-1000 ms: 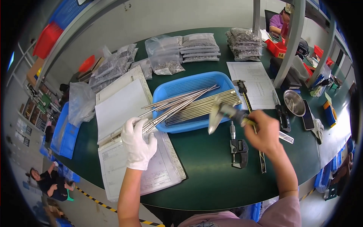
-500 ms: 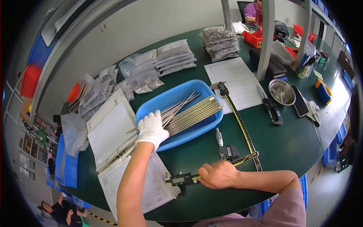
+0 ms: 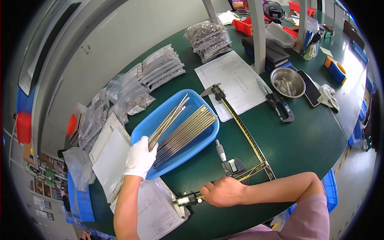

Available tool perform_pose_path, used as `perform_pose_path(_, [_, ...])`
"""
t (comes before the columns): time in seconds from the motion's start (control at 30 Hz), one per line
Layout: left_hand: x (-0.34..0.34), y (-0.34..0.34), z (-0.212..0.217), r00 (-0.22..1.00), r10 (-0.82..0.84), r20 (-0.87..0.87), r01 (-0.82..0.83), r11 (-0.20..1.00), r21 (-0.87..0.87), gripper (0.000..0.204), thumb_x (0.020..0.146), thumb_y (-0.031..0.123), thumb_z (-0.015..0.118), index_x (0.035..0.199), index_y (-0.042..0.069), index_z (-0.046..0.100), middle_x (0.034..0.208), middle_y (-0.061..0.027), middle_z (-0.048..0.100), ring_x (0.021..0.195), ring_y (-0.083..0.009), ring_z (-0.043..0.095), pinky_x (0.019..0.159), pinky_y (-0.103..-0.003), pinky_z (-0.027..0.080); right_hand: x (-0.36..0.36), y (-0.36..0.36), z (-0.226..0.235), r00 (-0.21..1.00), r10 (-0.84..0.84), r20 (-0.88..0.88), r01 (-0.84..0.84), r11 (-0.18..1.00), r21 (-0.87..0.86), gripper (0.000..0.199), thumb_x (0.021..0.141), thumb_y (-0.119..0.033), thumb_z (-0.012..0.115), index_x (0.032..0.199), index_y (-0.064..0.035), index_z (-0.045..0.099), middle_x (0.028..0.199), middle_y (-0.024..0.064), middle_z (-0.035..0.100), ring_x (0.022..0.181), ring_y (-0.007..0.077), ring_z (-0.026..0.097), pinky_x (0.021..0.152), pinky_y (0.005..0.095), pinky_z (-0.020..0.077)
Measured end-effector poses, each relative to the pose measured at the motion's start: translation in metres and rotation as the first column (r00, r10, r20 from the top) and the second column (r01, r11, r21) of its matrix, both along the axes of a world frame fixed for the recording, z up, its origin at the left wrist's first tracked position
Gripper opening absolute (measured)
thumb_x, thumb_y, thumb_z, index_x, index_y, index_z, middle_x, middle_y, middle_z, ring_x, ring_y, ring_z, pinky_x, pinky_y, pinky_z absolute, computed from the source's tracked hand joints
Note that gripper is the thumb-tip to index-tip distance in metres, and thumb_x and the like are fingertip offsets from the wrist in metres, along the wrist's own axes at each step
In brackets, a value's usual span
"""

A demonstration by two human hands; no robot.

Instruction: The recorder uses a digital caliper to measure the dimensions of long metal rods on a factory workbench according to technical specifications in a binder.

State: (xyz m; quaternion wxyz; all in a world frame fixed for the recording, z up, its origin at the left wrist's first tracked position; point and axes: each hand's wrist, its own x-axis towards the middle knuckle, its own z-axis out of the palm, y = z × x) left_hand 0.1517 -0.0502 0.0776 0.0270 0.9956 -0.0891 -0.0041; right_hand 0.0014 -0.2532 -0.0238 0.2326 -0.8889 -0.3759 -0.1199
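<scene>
My left hand (image 3: 140,159), in a white glove, is closed round a small bundle of thin metal rods (image 3: 169,122) at the near left of a blue perforated basket (image 3: 187,156). The rods slant up over the basket's far side. More metal rods (image 3: 188,130) lie side by side in it. My bare right hand (image 3: 225,192) is closed on the beam of a digital caliper (image 3: 186,200), its display facing up to the left of my fist. Just beyond that hand is a digital micrometer (image 3: 233,165), and a longer caliper (image 3: 245,127) lies to its right.
Printed sheets (image 3: 160,212) and an open binder (image 3: 110,160) lie at left. Bags of small metal parts (image 3: 162,66) line the back. At right are another micrometer (image 3: 280,106), a steel bowl (image 3: 288,82), a phone (image 3: 309,89) and a white glove (image 3: 329,98). A grey post (image 3: 258,40) rises behind.
My left hand has moved slightly left and toward me, and the rods in it now stand apart from the rest. The view has shifted. My right hand still holds the caliper.
</scene>
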Motion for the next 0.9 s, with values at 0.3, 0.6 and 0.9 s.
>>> perform_pose_path(0.3, [0.005,-0.044,0.039,0.922,-0.086,0.378,0.314,0.737,-0.598,0.023,0.085,0.021,0.064,0.08,0.003,0.051,0.061,-0.006,0.052,0.054,-0.0185,0.052,0.054,-0.032,0.042,0.002,0.001,-0.002,0.999,0.001,-0.033,-0.003,0.999,-0.035,0.022,0.078,-0.016,0.057,0.07,-0.0029,0.041,0.058,0.0084,0.048,0.041,0.0232,0.054,0.037,0.0348,0.0428])
perform_pose_path(0.6, [0.058,-0.057,-0.001,0.769,0.06,0.636,0.536,0.483,-0.693,0.022,0.086,0.022,0.064,0.081,0.004,0.052,0.066,-0.0001,0.05,0.061,-0.0095,0.047,0.058,-0.025,0.04,0.001,-0.001,0.004,0.998,0.025,-0.049,-0.025,1.0,-0.001,0.013,0.072,-0.012,0.055,0.073,-0.0022,0.045,0.061,0.0097,0.051,0.046,0.0236,0.059,0.04,0.0345,0.0465])
perform_pose_path(0.9, [0.061,-0.058,-0.009,0.858,0.007,0.513,0.461,0.426,-0.778,0.03,0.083,0.02,0.067,0.069,0.007,0.044,0.055,0.0025,0.038,0.051,-0.007,0.032,0.047,-0.026,0.03,0.001,-0.001,0.004,1.0,0.024,-0.019,-0.024,1.0,0.013,0.013,0.071,-0.011,0.055,0.072,-0.0028,0.046,0.059,0.0086,0.05,0.044,0.0225,0.057,0.037,0.0335,0.0453])
